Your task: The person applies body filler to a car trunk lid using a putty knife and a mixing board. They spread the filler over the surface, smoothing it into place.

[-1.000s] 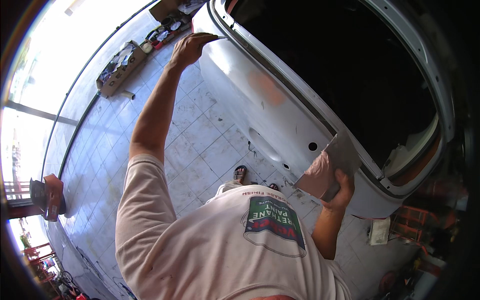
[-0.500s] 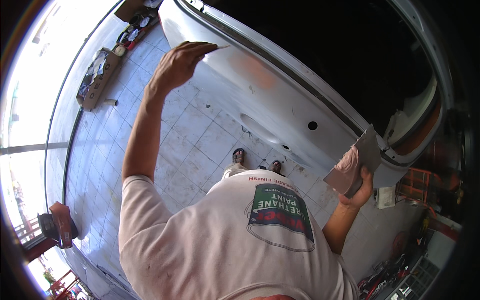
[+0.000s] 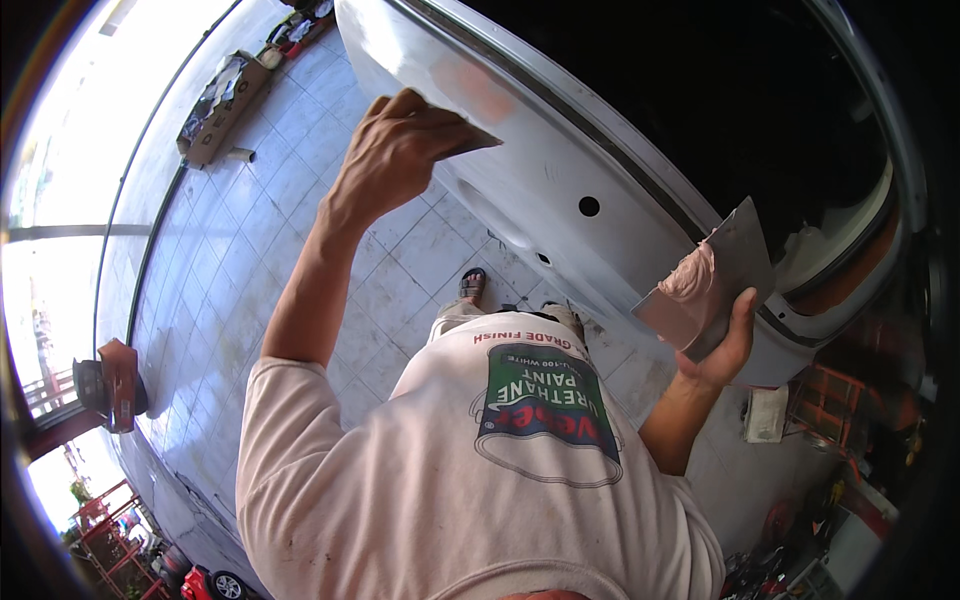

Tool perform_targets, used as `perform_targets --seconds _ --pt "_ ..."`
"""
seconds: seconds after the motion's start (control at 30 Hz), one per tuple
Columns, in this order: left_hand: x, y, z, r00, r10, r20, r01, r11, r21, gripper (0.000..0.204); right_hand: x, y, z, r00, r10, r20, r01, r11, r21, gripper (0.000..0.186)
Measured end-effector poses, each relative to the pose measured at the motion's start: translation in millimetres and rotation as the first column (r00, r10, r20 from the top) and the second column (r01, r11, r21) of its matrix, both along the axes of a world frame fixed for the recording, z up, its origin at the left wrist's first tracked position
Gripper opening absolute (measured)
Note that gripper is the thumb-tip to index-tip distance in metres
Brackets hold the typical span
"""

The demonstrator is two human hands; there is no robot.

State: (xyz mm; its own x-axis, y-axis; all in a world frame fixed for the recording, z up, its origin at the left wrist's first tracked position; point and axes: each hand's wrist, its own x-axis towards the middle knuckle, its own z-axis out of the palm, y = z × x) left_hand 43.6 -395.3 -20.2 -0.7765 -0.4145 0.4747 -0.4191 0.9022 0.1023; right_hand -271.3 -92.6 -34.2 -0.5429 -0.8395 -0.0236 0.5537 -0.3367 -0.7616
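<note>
My left hand pinches a thin, flat spreader just in front of the white car body panel; whether it touches the metal I cannot tell. A pale pink patch shows on the panel above the spreader, and a round dark hole sits lower right. My right hand grips a grey square board from below, tilted near the panel’s right part, with a soft mound of pink paste on it.
A long cardboard box of clutter lies on the tiled floor at upper left. A brown and black object is at the left edge. A red metal trolley and a pale container stand at the right.
My left hand with the spreader has come down and rightward along the panel, from its upper end to just below the pink patch. The board in my right hand has shifted slightly right and up.
</note>
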Motion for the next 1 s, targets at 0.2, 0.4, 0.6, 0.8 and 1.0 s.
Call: perform_targets --seconds 0.2,0.4,0.6,0.8,1.0 --pt "35.9 118.9 -41.9 0.902 0.38 -0.206 -0.215 0.807 0.549 0.057 -44.0 23.7 -8.3 0.966 0.063 -0.252 0.007 0.963 0.268 0.065" --pt "-82.8 240.7 -4.5 0.91 0.13 -0.393 0.012 0.94 0.34 0.032 -2.6 10.6 8.7 0.542 0.561 -0.626 -0.517 0.81 0.278 0.046" --pt "-95.7 365.0 -40.4 0.909 0.29 -0.298 -0.122 0.872 0.474 0.029 5.0 36.9 -33.9 0.608 0.54 -0.582 -0.408 0.841 0.354 0.034" --pt "-46.0 445.7 -28.2 0.859 0.423 -0.287 -0.29 0.866 0.407 0.022 -18.9 69.8 -21.0 0.777 0.582 -0.24 -0.54 0.812 0.222 0.034" --pt "-112.3 522.3 -9.5 0.663 0.256 -0.703 -0.07 0.957 0.282 0.035 21.8 163.6 -65.3 0.306 0.627 0.717 -0.824 0.552 -0.131 0.025"
